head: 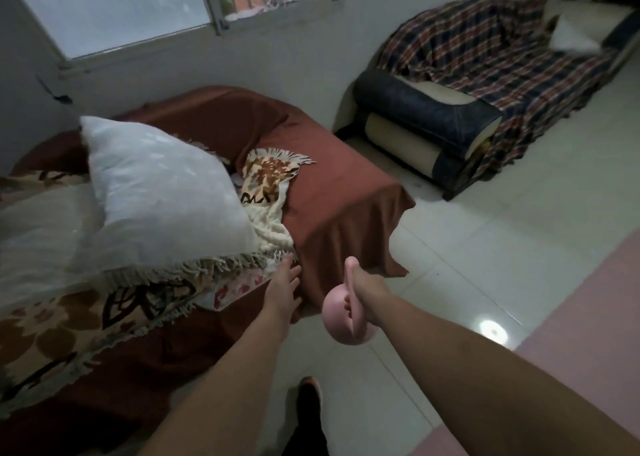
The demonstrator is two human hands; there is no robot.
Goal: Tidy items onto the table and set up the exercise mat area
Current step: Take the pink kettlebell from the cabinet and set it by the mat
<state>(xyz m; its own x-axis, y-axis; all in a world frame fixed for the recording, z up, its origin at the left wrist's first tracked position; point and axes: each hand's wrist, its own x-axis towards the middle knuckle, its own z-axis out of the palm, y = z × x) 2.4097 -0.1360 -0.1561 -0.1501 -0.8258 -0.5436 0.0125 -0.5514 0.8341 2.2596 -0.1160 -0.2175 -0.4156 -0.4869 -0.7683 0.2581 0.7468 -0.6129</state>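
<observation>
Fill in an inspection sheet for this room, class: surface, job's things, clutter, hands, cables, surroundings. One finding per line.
Surface: pale tiled floor; no table seen.
Job's things: pink kettlebell, held off the floor; pink mat at right on the floor.
Clutter: white pillow, fringed patterned blanket and cream throw piled on the couch with the rust cover.
Hands: left hand open, resting at the couch edge; right hand closed on the kettlebell handle.
Cables: nothing seen.
Surroundings: window; armchair under a plaid blanket; dark shoe below.
</observation>
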